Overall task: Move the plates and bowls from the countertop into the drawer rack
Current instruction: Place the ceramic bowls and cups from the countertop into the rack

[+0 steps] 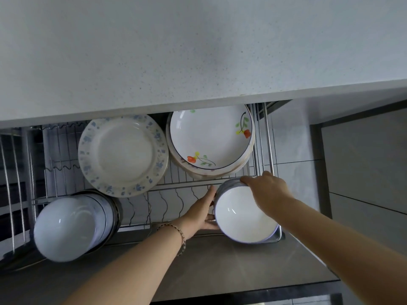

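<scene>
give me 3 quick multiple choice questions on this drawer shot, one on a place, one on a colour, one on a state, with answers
1. Where in the rack are the held bowls?
A front right
B back left
C middle back

2. What colour are the rim flowers on the left plate?
A red
B blue
C green

3. How are the bowls held?
A by one hand
B by no hand
C by both hands

Answers:
1 A, they are at the rack's front right corner.
2 B, small blue flowers ring its rim.
3 C, the left hand grips their side and the right hand grips the far rim.
</scene>
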Demonstrator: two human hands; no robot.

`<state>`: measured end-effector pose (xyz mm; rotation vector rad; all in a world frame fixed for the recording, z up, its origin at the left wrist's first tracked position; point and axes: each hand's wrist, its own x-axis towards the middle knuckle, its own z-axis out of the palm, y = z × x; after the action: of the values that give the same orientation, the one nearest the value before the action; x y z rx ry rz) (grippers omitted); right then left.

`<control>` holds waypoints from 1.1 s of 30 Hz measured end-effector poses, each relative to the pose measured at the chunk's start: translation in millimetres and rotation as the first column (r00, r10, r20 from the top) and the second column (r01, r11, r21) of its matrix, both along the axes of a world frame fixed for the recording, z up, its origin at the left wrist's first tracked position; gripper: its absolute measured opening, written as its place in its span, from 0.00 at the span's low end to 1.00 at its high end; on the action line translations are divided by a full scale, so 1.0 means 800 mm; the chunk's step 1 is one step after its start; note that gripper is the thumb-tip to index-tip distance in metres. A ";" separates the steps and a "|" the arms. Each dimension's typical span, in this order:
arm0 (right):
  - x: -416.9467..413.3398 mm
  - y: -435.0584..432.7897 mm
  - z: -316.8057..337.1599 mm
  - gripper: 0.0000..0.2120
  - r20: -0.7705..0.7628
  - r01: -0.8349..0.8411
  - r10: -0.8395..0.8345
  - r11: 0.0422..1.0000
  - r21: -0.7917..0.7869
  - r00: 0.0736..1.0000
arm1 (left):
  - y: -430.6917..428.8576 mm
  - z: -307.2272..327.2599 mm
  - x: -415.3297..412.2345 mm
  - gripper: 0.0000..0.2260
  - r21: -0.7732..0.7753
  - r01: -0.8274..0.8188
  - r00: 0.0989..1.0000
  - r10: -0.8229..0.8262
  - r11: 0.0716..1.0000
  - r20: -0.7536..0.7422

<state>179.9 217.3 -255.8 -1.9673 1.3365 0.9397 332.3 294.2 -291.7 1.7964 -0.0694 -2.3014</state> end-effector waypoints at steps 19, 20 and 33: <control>-0.001 0.007 -0.032 0.26 0.068 0.220 -0.223 0.974 0.051 0.972 | 0.012 -0.015 -0.020 0.32 -0.149 0.587 0.786 -0.516 0.796 0.341; -0.002 0.012 -0.029 0.26 0.085 0.239 -0.241 0.970 0.036 0.967 | 0.014 -0.013 -0.020 0.32 -0.164 0.600 0.777 -0.521 0.783 0.353; 0.027 0.011 0.033 0.25 0.055 0.053 -0.047 0.992 -0.117 0.997 | -0.004 0.065 0.017 0.16 -0.208 0.819 0.544 -0.609 0.534 0.577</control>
<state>201.1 225.9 -229.1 -2.0226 1.4341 0.7965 345.8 291.0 -239.8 2.2055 -1.6317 -1.9040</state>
